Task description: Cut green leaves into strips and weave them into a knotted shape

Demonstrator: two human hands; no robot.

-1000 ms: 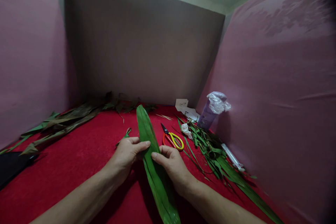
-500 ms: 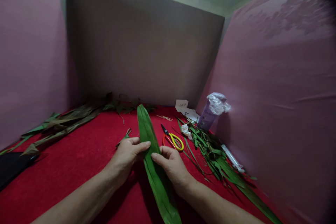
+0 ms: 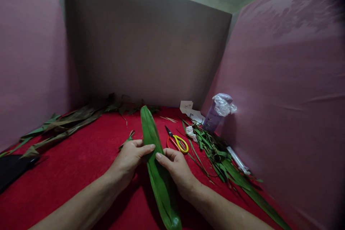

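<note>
A long, broad green leaf [image 3: 152,133] stretches lengthwise in front of me, its near end curled over at the bottom of the view. My left hand [image 3: 132,154] pinches its left edge, thumb on top and the other fingers behind. On the right edge, slightly lower, my right hand [image 3: 175,165] grips it the same way. Just beyond my right hand lie scissors [image 3: 176,142] with one red and one yellow handle. A small folded piece of leaf [image 3: 130,136] rests behind my left hand.
Cut leaf strips [image 3: 215,158] are heaped at the right, beside a clear tube [image 3: 238,160] and crumpled tissue [image 3: 191,133]. A purple container [image 3: 212,116] with plastic wrap stands behind them. Dry leaves [image 3: 70,122] lie left, above a black item [image 3: 16,170]. Thin sticks [image 3: 168,119] and paper [image 3: 195,115] sit farther back.
The near end of the leaf now appears curled over and shorter at the bottom of the view. Both hands keep nearly the same grip and place.
</note>
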